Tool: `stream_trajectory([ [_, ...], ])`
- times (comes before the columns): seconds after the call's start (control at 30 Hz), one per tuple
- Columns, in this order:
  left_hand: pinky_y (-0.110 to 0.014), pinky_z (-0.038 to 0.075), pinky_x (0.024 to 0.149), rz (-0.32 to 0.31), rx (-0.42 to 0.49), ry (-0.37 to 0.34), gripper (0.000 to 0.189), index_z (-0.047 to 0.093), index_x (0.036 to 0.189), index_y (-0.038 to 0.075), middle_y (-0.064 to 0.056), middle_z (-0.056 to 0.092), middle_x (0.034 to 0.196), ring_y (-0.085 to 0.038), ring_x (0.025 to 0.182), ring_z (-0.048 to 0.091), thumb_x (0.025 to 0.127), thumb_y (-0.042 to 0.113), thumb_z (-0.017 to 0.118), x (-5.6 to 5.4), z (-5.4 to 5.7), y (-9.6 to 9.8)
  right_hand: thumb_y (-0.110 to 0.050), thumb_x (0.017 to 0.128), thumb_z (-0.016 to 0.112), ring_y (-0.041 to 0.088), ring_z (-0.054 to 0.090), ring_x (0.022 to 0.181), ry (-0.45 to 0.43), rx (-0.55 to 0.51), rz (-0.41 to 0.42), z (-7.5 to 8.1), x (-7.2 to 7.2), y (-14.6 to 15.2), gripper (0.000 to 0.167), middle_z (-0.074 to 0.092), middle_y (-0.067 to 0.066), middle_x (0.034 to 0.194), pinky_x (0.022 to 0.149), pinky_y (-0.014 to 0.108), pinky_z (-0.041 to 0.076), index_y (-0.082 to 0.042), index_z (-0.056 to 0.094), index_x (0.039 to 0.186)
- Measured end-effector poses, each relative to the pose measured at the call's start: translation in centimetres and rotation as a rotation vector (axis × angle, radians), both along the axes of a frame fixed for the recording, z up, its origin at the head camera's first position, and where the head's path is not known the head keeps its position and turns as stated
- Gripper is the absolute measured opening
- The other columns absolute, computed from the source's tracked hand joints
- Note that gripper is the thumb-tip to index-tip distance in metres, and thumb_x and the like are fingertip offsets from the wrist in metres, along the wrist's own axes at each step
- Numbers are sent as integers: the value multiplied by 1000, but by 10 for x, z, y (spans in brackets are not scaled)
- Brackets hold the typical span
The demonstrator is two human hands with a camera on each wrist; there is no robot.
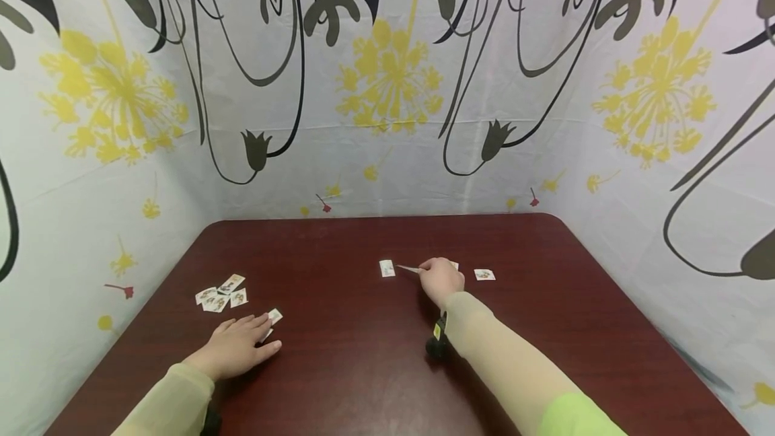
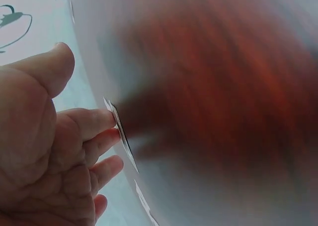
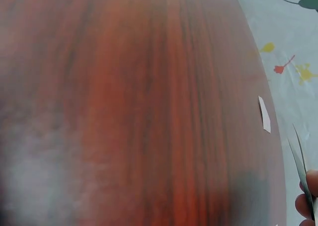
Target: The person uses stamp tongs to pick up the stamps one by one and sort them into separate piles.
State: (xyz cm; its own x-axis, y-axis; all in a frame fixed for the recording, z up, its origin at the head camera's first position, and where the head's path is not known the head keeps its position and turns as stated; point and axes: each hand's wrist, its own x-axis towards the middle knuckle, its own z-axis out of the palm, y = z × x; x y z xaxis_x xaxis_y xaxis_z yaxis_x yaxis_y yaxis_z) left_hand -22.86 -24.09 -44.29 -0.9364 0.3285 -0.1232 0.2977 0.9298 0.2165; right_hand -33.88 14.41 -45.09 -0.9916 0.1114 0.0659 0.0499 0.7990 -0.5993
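My right hand (image 1: 442, 281) pinches a pair of tweezers (image 3: 300, 164), whose thin tips are slightly apart with nothing between them. In the head view they point left toward a small white printed card (image 1: 387, 268). A second card (image 1: 484, 274) lies to the right of this hand, and another is mostly hidden behind it. My left hand (image 1: 239, 347) is spread low at the left of the table, its fairly straight fingertips resting on small cards (image 1: 275, 315). The left wrist view has these fingertips against a thin card (image 2: 122, 136).
Several small printed cards (image 1: 231, 283) lie in a loose, overlapping cluster beyond my left hand. They are on a dark red wood-grain table (image 1: 339, 328). Behind its far edge and along both sides hangs white cloth (image 1: 363, 180) printed with flowers.
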Motion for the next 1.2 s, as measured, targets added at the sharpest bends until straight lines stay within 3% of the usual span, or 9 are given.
stream_trajectory([
  [0.27,-62,21,107,-78,-2,-7,65,53,136,0,-15,46,144,-42,134,37,95,50,54,-5,6,28,-23,93,59,26,61,108,33,-20,32,-1,14,5,21,68,2,114,98,55,37,-15,76,104],
  [0.6,-56,17,112,-136,-30,-53,65,48,142,8,-8,42,149,-34,139,32,95,52,51,-12,6,64,-25,92,63,21,64,99,40,-64,53,-7,30,10,15,70,-3,100,94,48,41,-20,76,96],
  [0.87,-52,18,112,-179,-48,-52,66,46,144,12,-4,40,150,-30,139,32,95,55,50,-14,7,88,-23,91,66,22,63,99,1,-109,54,-6,45,11,12,69,-2,100,88,46,47,-18,76,95],
  [1.2,-52,17,113,-239,-46,-68,68,43,146,12,-4,37,152,-30,140,30,95,56,48,-16,6,113,-22,90,66,21,64,94,-16,-83,84,-11,57,14,11,70,-3,97,83,44,49,-18,76,93],
])
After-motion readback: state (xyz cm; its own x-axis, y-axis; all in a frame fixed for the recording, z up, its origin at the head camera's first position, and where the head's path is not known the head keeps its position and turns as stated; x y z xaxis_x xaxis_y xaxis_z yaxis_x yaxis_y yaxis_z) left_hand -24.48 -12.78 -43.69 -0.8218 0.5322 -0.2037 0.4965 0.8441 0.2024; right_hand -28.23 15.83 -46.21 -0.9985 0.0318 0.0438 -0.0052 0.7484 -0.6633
